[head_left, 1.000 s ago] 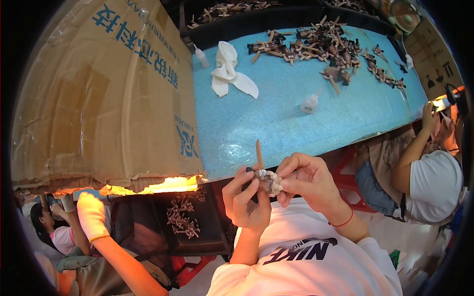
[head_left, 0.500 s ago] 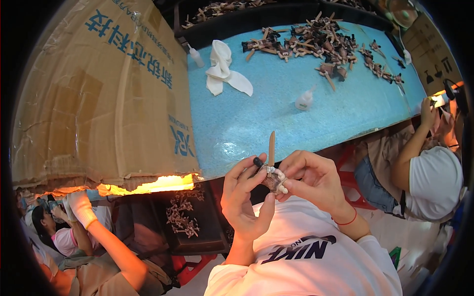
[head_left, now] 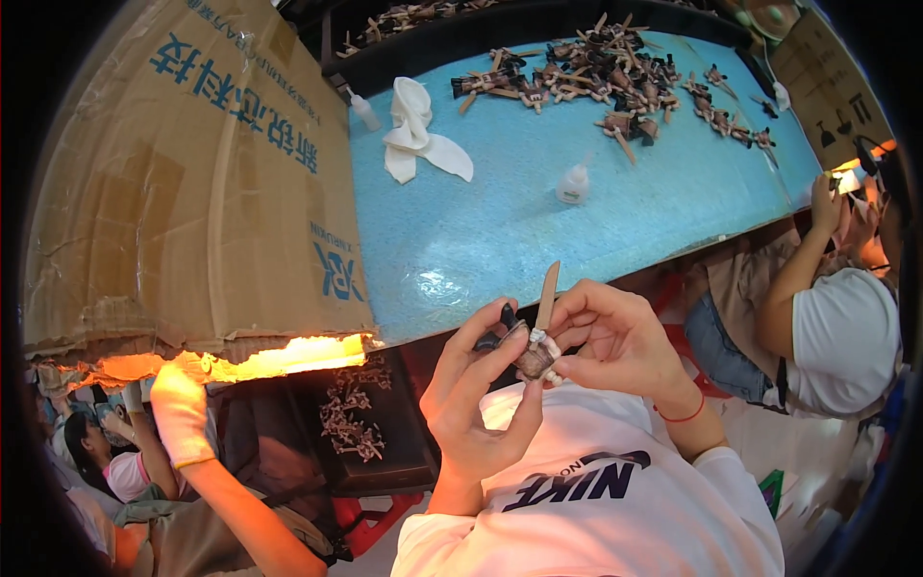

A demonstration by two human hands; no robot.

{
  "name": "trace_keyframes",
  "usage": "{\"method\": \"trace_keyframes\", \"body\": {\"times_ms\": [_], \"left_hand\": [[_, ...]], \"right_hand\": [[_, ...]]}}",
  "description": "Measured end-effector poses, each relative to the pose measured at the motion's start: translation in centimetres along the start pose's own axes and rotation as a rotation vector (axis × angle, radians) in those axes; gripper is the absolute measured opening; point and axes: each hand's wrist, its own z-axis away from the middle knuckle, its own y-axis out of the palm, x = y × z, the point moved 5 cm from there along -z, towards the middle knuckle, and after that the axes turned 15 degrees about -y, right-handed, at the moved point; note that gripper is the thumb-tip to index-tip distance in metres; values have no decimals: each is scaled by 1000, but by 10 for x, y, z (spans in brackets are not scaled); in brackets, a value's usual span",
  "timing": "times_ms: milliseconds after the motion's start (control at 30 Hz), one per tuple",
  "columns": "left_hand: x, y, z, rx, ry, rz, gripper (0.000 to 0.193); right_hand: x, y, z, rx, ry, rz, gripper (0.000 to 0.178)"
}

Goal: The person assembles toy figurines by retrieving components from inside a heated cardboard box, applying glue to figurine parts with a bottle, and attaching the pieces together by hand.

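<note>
Between my two hands, just past the table's near edge, is a small toy figure (head_left: 534,361) with a brown body, black legs and pale arms. A flat brown sword-like blade (head_left: 548,296) sticks up from it. My left hand (head_left: 473,385) is closed round the figure's leg side, thumb below and fingers above. My right hand (head_left: 615,341) pinches the arm side with thumb and fingertips. On the blue table (head_left: 461,240) a small white squeeze bottle (head_left: 573,185) stands nearby, and a heap of similar figures (head_left: 615,72) lies farther back.
A big cardboard box (head_left: 192,192) fills the left side. Beside it are a white cloth (head_left: 411,130) and another small bottle (head_left: 364,112). Below the table edge a black tray (head_left: 404,462) holds loose pieces. People work at left, one with a gloved hand (head_left: 183,409), and at right (head_left: 841,332).
The figure has turned in my hands, its blade now leaning right. The view has shifted slightly, and the co-worker's gloved hand at left has moved to the right.
</note>
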Motion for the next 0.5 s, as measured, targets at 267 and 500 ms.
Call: {"method": "trace_keyframes", "body": {"times_ms": [267, 500], "left_hand": [[-13, 2, -2, -19, 40, -181, 40], [-7, 3, 0, -85, 65, -221, 41]], "right_hand": [[0, -2, 1, -29, -7, -7, 28], [-3, 1, -5, -46, 25, -4, 32]]}}
